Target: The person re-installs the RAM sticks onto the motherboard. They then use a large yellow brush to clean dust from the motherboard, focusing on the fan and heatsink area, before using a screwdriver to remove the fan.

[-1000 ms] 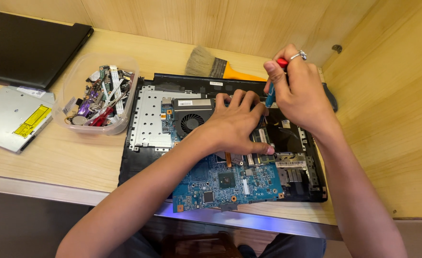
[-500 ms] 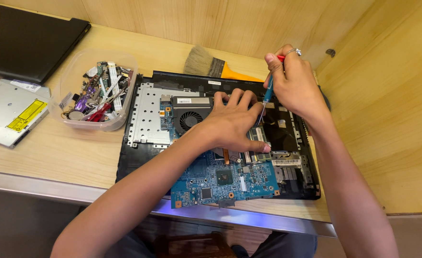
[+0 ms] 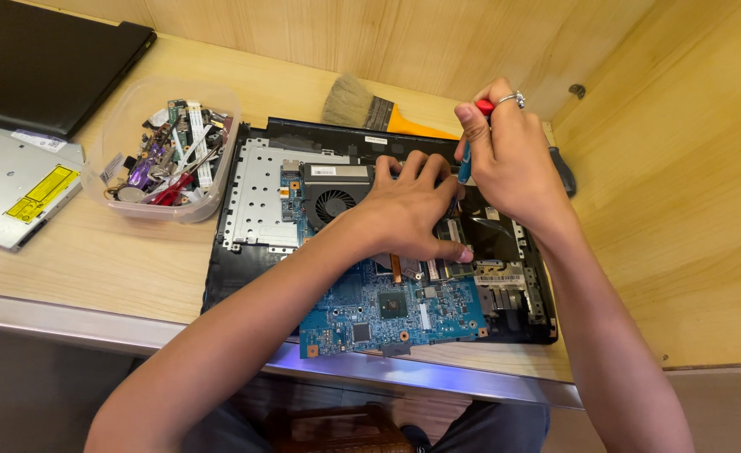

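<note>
My left hand point(image 3: 408, 210) lies flat, fingers spread, on the laptop point(image 3: 387, 310); my right hand point(image 3: 509, 159) pinches a screwdriver point(image 3: 466, 159) upright just beside it.

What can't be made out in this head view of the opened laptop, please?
- Screwdriver tip: head view, hidden behind the left hand, so its contact point is unseen.
- Board area beneath the left hand: covered by it.
- Screwdriver handle: mostly wrapped by the right hand.
- Parts in the plastic tub: too small and tangled to identify.
- Closed black laptop: cut off by the top-left edge.
</note>
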